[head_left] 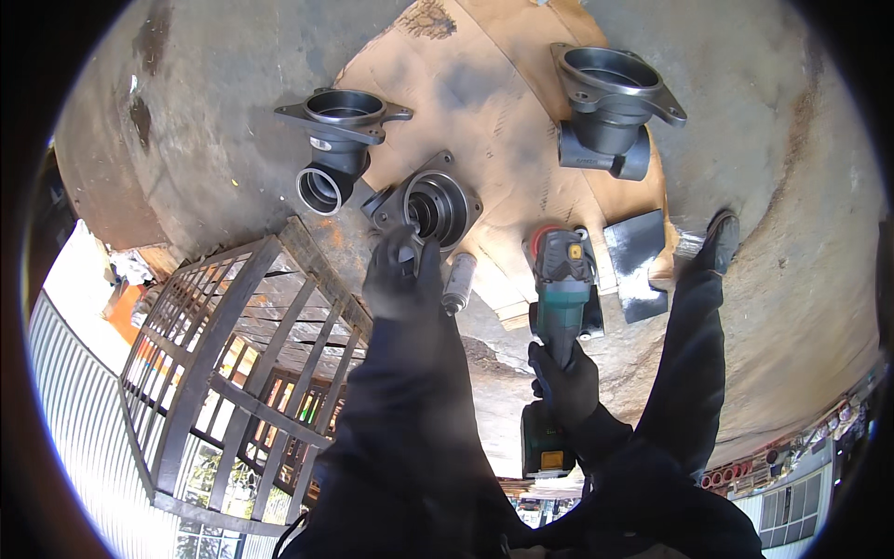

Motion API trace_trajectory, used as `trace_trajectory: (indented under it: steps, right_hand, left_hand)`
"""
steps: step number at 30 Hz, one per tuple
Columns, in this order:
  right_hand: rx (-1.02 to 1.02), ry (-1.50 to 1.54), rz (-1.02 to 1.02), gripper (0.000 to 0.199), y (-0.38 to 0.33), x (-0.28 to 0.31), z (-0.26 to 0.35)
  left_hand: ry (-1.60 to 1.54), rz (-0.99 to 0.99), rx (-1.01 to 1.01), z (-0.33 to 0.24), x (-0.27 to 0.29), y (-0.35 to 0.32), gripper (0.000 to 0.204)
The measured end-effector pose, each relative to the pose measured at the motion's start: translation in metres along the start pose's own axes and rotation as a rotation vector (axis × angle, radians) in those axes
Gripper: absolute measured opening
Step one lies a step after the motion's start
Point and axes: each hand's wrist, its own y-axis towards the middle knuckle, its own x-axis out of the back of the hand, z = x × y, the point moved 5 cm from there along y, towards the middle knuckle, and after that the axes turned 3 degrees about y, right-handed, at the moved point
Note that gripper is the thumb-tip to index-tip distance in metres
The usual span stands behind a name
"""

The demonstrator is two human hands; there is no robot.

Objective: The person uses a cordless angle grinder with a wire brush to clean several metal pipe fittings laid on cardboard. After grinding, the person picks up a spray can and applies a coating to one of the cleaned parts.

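My left hand (400, 272), in a black glove, reaches down to a dark metal flanged housing (438, 200) lying on its side on cardboard and grips its lower rim. My right hand (562, 384), also gloved, holds a green cordless angle grinder (562, 284) by its body, disc end pointing away from me, just right of the housing. A small silver cylinder (458, 282) lies between the two hands.
Two more dark flanged castings stand on the floor: one at the left (337, 140), one at the far right (610, 107). A flattened cardboard sheet (507, 112) covers the concrete. A welded steel grating frame (223, 354) stands at my left. A dark metal plate (638, 261) lies by my right shoe (719, 242).
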Motion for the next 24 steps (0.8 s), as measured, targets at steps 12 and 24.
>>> trace_trajectory:
  steps: [12, 24]
  right_hand:
    - [-0.090, 0.101, 0.037, 0.025, -0.025, 0.054, -0.048]
    - [-0.029, 0.096, 0.011, 0.025, -0.039, 0.078, -0.022]
  left_hand:
    - [1.116, 0.734, -0.031, 0.058, -0.117, 0.156, 0.045]
    - [0.627, 0.402, 0.262, 0.114, -0.054, 0.057, 0.044]
